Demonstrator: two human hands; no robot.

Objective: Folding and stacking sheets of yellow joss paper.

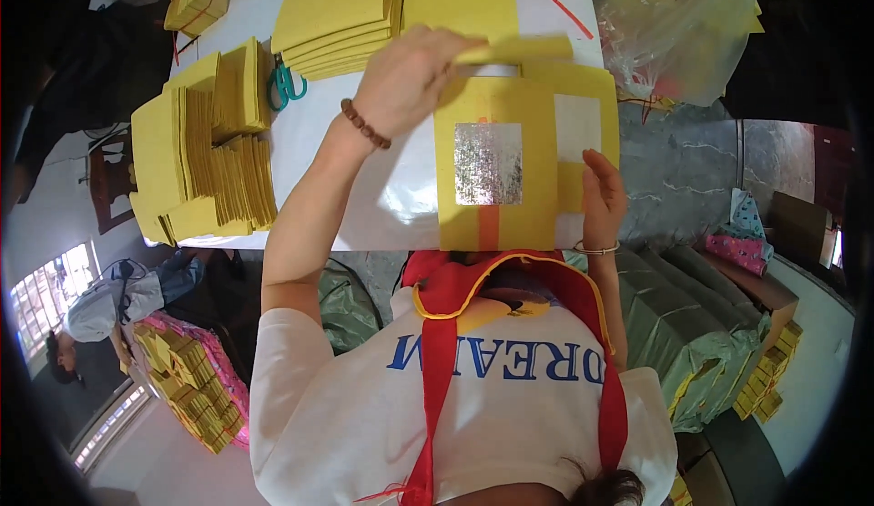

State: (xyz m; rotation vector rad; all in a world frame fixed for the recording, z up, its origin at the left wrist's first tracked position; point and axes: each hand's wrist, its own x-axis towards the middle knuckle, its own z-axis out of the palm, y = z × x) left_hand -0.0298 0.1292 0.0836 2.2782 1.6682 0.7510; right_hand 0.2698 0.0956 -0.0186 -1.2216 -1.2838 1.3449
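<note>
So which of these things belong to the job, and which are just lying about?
Seemingly in the job:
yellow piece, blurred, at the left hand
foil sheet, between the hands
white-patched sheet, by the right hand
yellow stacks, likely

Seemingly just lying about:
scissors
plastic bag
green sacks, contents mostly hidden
</note>
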